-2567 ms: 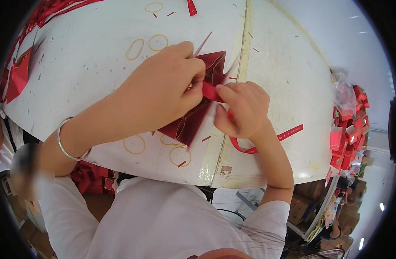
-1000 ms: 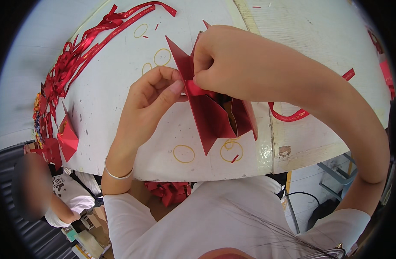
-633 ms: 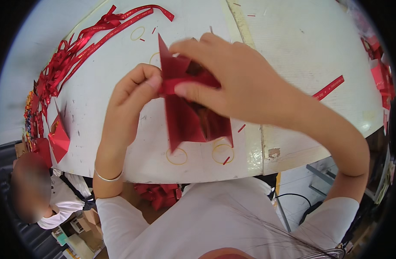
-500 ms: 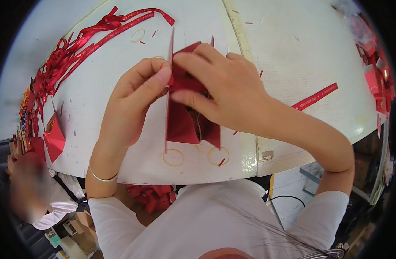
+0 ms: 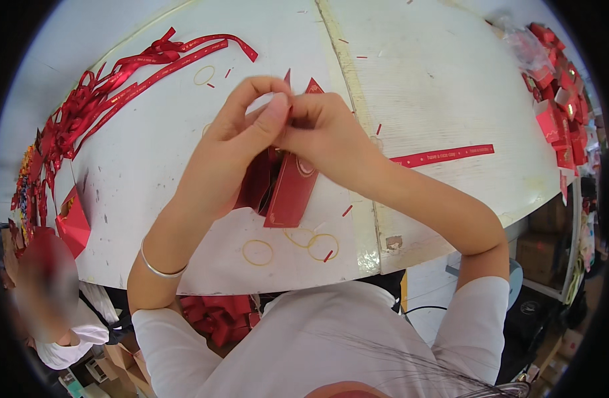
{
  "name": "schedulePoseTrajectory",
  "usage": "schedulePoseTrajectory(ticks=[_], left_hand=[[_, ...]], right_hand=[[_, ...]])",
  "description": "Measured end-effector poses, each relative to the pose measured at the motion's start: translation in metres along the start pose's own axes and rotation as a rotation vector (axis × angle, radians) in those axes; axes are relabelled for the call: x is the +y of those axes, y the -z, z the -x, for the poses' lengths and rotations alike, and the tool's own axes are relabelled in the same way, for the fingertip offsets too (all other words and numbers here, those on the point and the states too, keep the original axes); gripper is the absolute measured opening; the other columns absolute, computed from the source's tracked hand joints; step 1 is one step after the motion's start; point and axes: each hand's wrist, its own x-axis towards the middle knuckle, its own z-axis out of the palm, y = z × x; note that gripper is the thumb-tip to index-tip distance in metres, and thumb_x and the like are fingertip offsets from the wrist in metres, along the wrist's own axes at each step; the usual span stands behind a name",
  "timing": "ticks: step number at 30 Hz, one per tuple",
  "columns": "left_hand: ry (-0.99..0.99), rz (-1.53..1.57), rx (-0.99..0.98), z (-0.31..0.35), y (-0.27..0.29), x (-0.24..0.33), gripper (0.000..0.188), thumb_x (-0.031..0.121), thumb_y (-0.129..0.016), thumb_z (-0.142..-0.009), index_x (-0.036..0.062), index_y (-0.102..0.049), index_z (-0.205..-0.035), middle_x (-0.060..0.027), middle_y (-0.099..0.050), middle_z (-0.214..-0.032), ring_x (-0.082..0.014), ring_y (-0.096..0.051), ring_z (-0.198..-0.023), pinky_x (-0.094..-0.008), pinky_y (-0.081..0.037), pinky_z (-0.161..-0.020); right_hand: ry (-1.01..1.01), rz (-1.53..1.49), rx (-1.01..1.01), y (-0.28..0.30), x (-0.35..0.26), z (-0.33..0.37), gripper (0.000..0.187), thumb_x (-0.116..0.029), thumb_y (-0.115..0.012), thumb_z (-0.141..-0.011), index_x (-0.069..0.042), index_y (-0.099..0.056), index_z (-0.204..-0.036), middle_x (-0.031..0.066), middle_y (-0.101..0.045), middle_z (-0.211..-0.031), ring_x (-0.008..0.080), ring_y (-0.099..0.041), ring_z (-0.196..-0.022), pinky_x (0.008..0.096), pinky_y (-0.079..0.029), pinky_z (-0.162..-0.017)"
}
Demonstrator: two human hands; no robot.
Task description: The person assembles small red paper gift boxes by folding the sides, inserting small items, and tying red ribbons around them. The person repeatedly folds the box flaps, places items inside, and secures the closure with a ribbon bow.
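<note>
My left hand [image 5: 241,142] and my right hand [image 5: 331,136] meet over a red folded-card gift box [image 5: 292,196], their fingertips closed in a pinch. A small bit of red, apparently ribbon, shows between them; the fingers hide most of it. The box's front panel bears a pale round print, and its pointed tops rise behind my hands. Inside the box it is dark, and what it holds cannot be made out. On the right, a flat red printed ribbon [image 5: 447,156] lies on the table, one end hidden behind my right forearm.
A tangle of red ribbons [image 5: 85,106] lies along the left, beside a small open red box [image 5: 73,222]. Yellow rubber bands [image 5: 258,253] and red scraps dot the white table [image 5: 444,86]. Red boxes [image 5: 563,126] pile at far right. Another person [image 5: 49,292] sits at lower left.
My right hand has come out of the box and up to my left fingertips. The box's two sides have drawn closer together. The view has shifted slightly.
</note>
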Motion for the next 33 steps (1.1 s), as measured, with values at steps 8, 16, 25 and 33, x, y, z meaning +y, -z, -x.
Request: schedulePoseTrajectory(ticks=[8, 16, 25, 33], left_hand=[[-0.127, -0.78, -0.121, 0.004, 0.016, -0.008, 0.078, 0.002, -0.058, -0.079, 0.0068, -0.014, -0.144, -0.0176, -0.05, -0.124, -0.0273, -0.054, -0.107, -0.035, -0.042, -0.092], [-0.028, -0.893, -0.08, -0.003, 0.014, -0.004, 0.066, 0.01, -0.051, -0.084, 0.0011, -0.02, -0.142, -0.0225, -0.052, -0.122, -0.0306, -0.054, -0.107, -0.0346, -0.038, -0.094], [0.002, -1.131, 0.116, -0.02, -0.005, 0.006, 0.059, 0.027, -0.053, -0.089, -0.0053, -0.032, -0.134, -0.0206, -0.063, -0.083, -0.0311, -0.062, -0.072, -0.0363, -0.047, -0.066], [0.012, -1.208, 0.135, -0.021, 0.005, 0.009, 0.046, 0.019, -0.055, -0.088, -0.0014, -0.044, -0.127, -0.0155, -0.061, -0.079, -0.0227, -0.056, -0.065, -0.0325, -0.045, -0.064]], right_hand=[[-0.12, -0.348, -0.029, 0.02, -0.022, -0.002, 0.02, -0.016, -0.064, -0.084, 0.004, -0.063, -0.083, 0.0071, -0.058, -0.066, 0.0105, -0.048, -0.046, 0.0231, -0.038, -0.044], [-0.14, -0.064, -0.119, 0.065, -0.077, 0.012, 0.023, -0.017, -0.061, -0.086, 0.005, -0.065, -0.092, 0.0027, -0.055, -0.062, 0.0043, -0.036, -0.043, 0.0187, -0.027, -0.039], [-0.037, -0.033, -0.288, 0.08, -0.119, 0.009, 0.018, -0.01, -0.061, -0.084, 0.006, -0.064, -0.089, 0.0111, -0.062, -0.067, 0.012, -0.052, -0.049, 0.0219, -0.043, -0.051], [-0.079, -0.066, -0.169, 0.096, -0.13, 0.02, 0.02, -0.011, -0.058, -0.089, 0.006, -0.064, -0.096, 0.0116, -0.065, -0.071, 0.0151, -0.06, -0.054, 0.0213, -0.043, -0.048]])
